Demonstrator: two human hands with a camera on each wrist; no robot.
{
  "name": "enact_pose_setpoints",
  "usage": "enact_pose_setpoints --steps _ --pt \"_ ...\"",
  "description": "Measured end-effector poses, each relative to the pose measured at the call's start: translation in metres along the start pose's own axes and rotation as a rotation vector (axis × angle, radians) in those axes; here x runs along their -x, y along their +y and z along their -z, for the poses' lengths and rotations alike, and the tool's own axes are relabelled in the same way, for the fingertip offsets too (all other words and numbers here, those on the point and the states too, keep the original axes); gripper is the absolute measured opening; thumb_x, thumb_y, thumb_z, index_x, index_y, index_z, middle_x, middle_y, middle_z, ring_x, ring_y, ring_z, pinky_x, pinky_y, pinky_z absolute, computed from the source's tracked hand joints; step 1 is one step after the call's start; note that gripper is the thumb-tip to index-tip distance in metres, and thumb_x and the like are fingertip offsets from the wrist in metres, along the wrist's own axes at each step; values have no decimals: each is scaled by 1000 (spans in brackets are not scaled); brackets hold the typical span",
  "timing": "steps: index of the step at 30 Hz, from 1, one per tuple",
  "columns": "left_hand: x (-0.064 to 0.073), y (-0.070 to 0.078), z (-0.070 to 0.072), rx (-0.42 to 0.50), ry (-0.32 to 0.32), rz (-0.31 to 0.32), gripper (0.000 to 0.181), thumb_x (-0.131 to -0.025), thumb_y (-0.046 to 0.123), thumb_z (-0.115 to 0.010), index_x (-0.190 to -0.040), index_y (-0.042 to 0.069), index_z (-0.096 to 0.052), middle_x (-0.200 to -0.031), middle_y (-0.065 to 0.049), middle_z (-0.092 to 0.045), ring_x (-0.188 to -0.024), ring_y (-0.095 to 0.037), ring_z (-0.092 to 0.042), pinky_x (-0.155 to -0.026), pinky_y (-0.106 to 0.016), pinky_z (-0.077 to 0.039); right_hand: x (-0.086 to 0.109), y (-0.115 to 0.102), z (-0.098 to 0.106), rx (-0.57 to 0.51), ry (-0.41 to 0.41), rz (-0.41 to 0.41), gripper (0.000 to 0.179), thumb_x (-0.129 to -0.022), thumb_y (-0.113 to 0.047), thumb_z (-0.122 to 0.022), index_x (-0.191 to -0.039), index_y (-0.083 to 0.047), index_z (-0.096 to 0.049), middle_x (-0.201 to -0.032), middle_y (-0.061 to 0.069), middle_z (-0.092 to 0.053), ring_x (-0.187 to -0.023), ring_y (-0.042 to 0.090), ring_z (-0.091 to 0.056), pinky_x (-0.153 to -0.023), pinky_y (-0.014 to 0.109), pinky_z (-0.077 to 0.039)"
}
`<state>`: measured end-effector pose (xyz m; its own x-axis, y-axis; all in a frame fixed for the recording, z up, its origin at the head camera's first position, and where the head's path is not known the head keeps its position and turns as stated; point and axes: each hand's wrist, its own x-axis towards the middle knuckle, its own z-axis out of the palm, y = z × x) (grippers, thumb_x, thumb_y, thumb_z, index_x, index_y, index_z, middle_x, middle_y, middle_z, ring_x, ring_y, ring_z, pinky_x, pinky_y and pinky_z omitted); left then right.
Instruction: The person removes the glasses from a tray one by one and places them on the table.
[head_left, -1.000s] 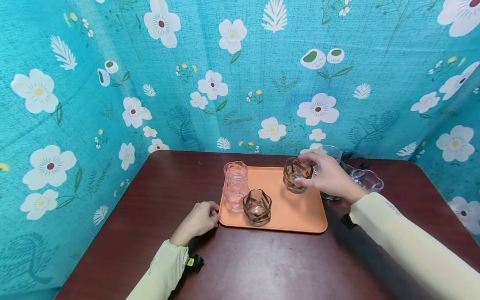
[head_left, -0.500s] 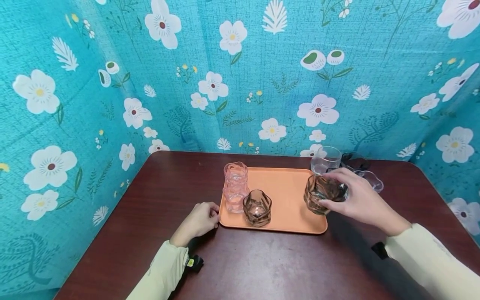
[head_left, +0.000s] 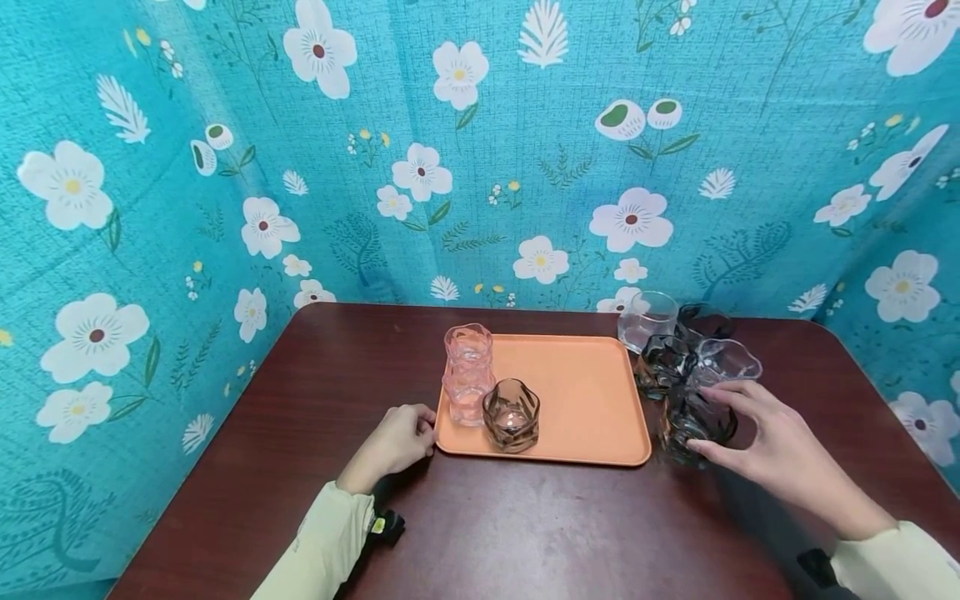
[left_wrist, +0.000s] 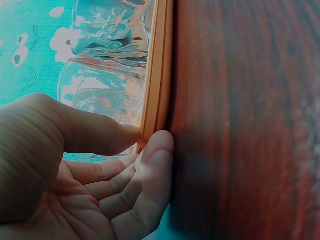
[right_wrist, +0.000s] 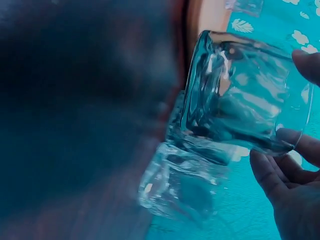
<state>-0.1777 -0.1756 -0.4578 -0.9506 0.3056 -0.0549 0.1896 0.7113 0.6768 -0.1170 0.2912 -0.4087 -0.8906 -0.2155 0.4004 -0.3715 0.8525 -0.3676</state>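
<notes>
My left hand (head_left: 396, 437) is at the near left corner of an orange tray (head_left: 588, 400). In the left wrist view its thumb and forefinger pinch the tray's rim (left_wrist: 156, 75). Off the tray's right side, my right hand (head_left: 787, 450) grips a dark tinted glass (head_left: 681, 427) near the rim, thumb on one side and fingers on the other. The right wrist view shows this glass (right_wrist: 240, 95) with a faceted, see-through wall. Two pink glasses (head_left: 467, 402) stand along the tray's left side, and a brown tinted glass (head_left: 512, 417) sits beside the nearer one.
Right of the tray, a clear round glass (head_left: 647, 321), two dark glasses (head_left: 663, 367) and a clear wavy-rimmed glass (head_left: 726, 360) stand close together. They are just behind the held glass. A flowered blue cloth (head_left: 480, 167) hangs behind the dark wooden table (head_left: 555, 533).
My right hand has carried the tinted glass from above the tray's right part rightward and nearer, past the tray's edge. The left hand has stayed at the tray's corner.
</notes>
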Motion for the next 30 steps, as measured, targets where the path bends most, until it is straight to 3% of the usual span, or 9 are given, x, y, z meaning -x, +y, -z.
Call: enact_pose_setpoints --steps 5,8,17,30 --pt "0 0 0 0 9 -8 14 -82 0 -61 -95 -3 -62 -64 3 -58 -51 -8 -58 -49 -26 -45 5 5 -10 -36 31 -34 71 -61 -35 -88 -117 1 -61 -111 12 -53 -99 34 -53 -69 48 -42" --pt "-1 0 0 0 11 -7 13 -81 0 -61 -94 -3 -62 -64 3 -58 -51 -8 -58 -49 -26 -45 5 8 -15 -51 46 -49 71 -61 -33 -88 -117 2 -61 -112 14 -53 -101 36 -52 -72 55 -41" --pt "-1 0 0 -4 1 6 14 -82 1 -60 -95 -3 -62 -64 2 -58 -52 -8 -58 -49 -26 -46 3 13 -26 -60 83 -52 69 -63 -30 -88 -118 2 -61 -115 14 -53 -102 33 -51 -73 51 -39" --pt "3 4 1 -8 -13 5 14 -83 0 -60 -96 -3 -62 -64 2 -59 -52 -9 -57 -49 -26 -44 -4 14 -32 -68 20 -80 72 -68 -39 -83 -121 3 -58 -119 18 -52 -105 38 -50 -73 56 -41"
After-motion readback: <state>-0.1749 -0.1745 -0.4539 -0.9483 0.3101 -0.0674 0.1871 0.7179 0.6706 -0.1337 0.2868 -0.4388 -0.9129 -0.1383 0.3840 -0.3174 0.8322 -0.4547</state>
